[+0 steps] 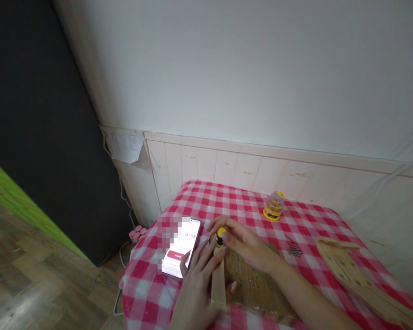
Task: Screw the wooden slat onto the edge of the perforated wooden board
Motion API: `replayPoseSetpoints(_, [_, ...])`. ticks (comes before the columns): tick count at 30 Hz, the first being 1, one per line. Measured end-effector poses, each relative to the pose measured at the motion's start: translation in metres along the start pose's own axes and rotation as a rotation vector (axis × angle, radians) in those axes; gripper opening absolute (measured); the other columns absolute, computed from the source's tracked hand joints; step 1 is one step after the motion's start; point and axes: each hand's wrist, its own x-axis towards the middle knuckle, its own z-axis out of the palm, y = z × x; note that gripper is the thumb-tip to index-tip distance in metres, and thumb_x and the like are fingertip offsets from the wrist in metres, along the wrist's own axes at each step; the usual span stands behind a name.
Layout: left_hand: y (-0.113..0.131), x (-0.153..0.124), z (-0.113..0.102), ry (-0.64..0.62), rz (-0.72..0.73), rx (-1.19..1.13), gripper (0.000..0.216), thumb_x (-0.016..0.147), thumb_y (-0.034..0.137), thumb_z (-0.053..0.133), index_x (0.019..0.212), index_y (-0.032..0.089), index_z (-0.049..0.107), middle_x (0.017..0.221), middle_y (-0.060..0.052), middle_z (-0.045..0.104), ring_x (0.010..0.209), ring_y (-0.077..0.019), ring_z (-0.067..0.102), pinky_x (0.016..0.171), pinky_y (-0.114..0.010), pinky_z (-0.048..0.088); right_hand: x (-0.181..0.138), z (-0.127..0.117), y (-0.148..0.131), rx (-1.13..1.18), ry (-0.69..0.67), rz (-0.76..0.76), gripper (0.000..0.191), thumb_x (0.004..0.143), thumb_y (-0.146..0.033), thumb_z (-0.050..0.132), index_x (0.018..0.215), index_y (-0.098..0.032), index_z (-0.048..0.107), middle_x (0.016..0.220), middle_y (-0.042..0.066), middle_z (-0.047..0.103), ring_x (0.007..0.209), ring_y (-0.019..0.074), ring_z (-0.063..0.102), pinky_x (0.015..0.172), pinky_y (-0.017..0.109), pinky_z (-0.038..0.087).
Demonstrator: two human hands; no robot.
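Across the table, matt checked cloth (144, 298). At the near middle, smooth pale wood in a narrow bar (218, 291), beside a grainy, holed wooden board (253, 284) with a slight sheen. Above the bar, yellow and black plastic on a tool handle (221, 232). To the left, smooth, glass-like phone (177, 263). To the right, dull grey metal bits (294, 250) and matt, bare wooden strips (347, 271). Farther back, clear, shiny plastic jar (275, 205); behind, chipped painted panelling (206, 165).
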Motion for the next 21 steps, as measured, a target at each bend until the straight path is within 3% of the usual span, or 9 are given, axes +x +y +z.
replayPoseSetpoints(3, [0.0,0.001,-0.001,0.001,0.003,-0.001,0.066,0.085,0.022,0.074,0.146,0.035,0.055,0.162,-0.005,0.051,0.147,-0.0352,0.048,0.115,-0.058,0.031,-0.001,0.002,0.0,0.08,0.009,0.006,0.035,0.094,-0.057,0.071,0.102,-0.025,0.06,0.111,0.005,0.066,0.107,0.0194,0.062,0.101,0.04,0.046])
replayPoseSetpoints(6, [0.0,0.0,-0.001,0.001,0.006,-0.003,0.068,0.084,0.022,0.074,0.147,0.036,0.054,0.162,-0.005,0.051,0.148,-0.0354,0.047,0.115,-0.059,0.032,-0.002,0.003,0.002,0.128,-0.004,0.046,0.036,0.094,-0.056,0.072,0.101,-0.026,0.054,0.098,0.001,0.064,0.091,0.0166,0.062,0.089,0.036,0.049])
replayPoseSetpoints(10, [-0.002,-0.002,0.001,0.014,0.001,-0.007,0.067,0.083,0.022,0.076,0.146,0.036,0.056,0.158,-0.005,0.056,0.145,-0.0363,0.051,0.115,-0.059,0.033,-0.002,0.003,0.006,0.083,0.049,0.039,0.037,0.096,-0.06,0.067,0.1,-0.026,0.054,0.084,-0.005,0.053,0.077,0.0133,0.052,0.075,0.028,0.043])
replayPoseSetpoints(13, [-0.003,-0.002,0.002,0.023,0.01,-0.012,0.069,0.083,0.022,0.076,0.147,0.036,0.055,0.159,-0.005,0.056,0.145,-0.0356,0.051,0.116,-0.057,0.033,-0.001,0.006,0.009,0.118,0.088,0.017,0.041,0.098,-0.066,0.058,0.109,-0.026,0.06,0.091,-0.002,0.053,0.082,0.0154,0.051,0.08,0.031,0.045])
replayPoseSetpoints(17, [-0.003,-0.001,0.002,0.025,0.008,-0.018,0.068,0.084,0.023,0.075,0.147,0.036,0.055,0.159,-0.005,0.055,0.146,-0.0356,0.049,0.117,-0.058,0.031,0.0,0.006,0.009,0.233,0.008,0.053,0.053,0.101,-0.07,0.046,0.13,-0.028,0.061,0.104,0.004,0.059,0.098,0.0195,0.059,0.094,0.037,0.047])
replayPoseSetpoints(21, [-0.003,-0.001,0.001,0.009,0.007,-0.021,0.068,0.085,0.024,0.074,0.148,0.035,0.053,0.16,-0.006,0.055,0.146,-0.0355,0.049,0.117,-0.059,0.03,-0.001,0.0,0.003,0.038,0.024,0.068,0.047,0.101,-0.065,0.052,0.127,-0.029,0.065,0.112,0.005,0.064,0.111,0.0211,0.059,0.105,0.041,0.044])
